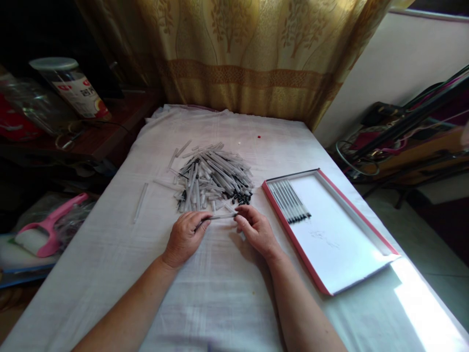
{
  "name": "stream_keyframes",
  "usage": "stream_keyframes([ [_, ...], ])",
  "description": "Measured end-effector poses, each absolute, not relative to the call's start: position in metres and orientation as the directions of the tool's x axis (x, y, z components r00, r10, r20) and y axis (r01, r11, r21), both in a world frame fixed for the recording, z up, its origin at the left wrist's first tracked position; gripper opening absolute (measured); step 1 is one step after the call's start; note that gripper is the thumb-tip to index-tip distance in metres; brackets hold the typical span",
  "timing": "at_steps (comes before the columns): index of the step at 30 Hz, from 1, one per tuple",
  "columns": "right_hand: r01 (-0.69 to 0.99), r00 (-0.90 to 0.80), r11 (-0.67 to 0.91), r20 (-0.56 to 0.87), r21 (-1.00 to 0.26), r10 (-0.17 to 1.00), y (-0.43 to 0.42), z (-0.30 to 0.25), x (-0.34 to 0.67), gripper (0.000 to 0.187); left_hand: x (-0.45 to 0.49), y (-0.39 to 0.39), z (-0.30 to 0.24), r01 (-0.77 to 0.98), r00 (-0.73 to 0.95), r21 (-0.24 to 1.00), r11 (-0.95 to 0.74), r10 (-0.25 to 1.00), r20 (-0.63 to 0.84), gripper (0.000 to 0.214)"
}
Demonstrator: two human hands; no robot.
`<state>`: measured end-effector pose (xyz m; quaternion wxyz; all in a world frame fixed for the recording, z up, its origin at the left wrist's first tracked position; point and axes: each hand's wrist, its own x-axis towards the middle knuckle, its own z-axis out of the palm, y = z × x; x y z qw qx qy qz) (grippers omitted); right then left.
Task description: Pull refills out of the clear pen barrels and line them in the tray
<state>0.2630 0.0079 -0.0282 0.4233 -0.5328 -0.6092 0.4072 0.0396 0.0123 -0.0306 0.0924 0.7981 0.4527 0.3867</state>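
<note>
A clear pen (222,216) with a dark right end lies level between my two hands, just in front of a heap of pen parts. My left hand (187,234) is closed around its left end. At the dark end, the fingers and thumb of my right hand (256,229) pinch the pen. The heap (216,176) holds clear barrels, caps and small black pieces. To the right, a shallow box (351,230) with red edges and a white inside contains a row of pens (289,201), their black ends toward me.
A loose clear tube (140,203) lies left on the white tablecloth (164,313). A red bit (259,137) sits toward the back. Left of the table are a lidded jar (78,90) and a pink-handled tool (54,225). A patterned curtain (234,54) hangs behind.
</note>
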Motion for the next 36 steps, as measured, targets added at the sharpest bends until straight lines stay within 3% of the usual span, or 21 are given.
stream_keyframes([
  [7,0.207,-0.042,0.112,0.106,-0.972,0.994,0.0097,-0.0254,0.2632,0.015,0.0389,0.0118,-0.0301,0.662,0.295,0.503,-0.556,0.810,0.507,0.020],
  [14,0.037,0.014,0.001,0.001,-0.999,1.000,0.0098,-0.0224,0.2683,0.023,0.0317,0.0116,-0.0255,0.785,0.312,0.338,-0.519,0.803,0.508,0.035],
  [21,0.064,0.019,-0.011,-0.010,-0.998,1.000,0.0102,-0.0240,0.2692,0.024,0.0325,0.0131,-0.0272,0.733,0.255,0.454,-0.507,0.823,0.508,0.024],
  [28,0.037,0.056,-0.030,-0.028,-0.999,0.998,0.0091,-0.0197,0.2668,0.026,0.0303,0.0117,-0.0255,0.733,0.250,0.497,-0.464,0.863,0.438,0.038],
  [33,0.027,0.063,-0.029,-0.027,-0.999,0.998,0.0096,-0.0197,0.2648,0.026,0.0319,0.0108,-0.0267,0.695,0.121,0.616,-0.371,0.905,0.408,0.026],
  [36,0.016,0.081,-0.020,-0.018,-1.000,0.997,0.0091,-0.0193,0.2649,0.026,0.0325,0.0097,-0.0257,0.691,0.132,0.634,-0.349,0.922,0.364,0.032],
])
